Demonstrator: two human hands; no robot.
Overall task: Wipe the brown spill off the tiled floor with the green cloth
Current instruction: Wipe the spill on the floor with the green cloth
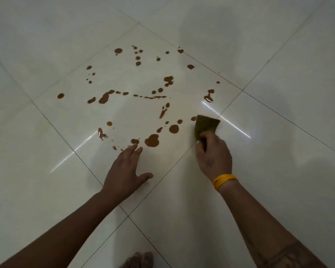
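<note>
Cloth: green cloth (pixel 207 126) looks soft and light; I'd keep hold at its near edge.
Right hand (pixel 213 154): clenched on it, beside the spill's right edge.
Left hand (pixel 125 171): released, flat on tiled floor (pixel 278 171).
Spill: brown spill (pixel 152 140) reads wet, smearable, scattered across one tile.

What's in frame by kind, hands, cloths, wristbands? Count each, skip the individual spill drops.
Hands: 2, left hand flat on the tiled floor, right hand gripping the cloth
Green cloth: 1
Yellow wristband: 1, on the right wrist
Brown spill: 1 scattered patch, many drops
Total: 5
</note>
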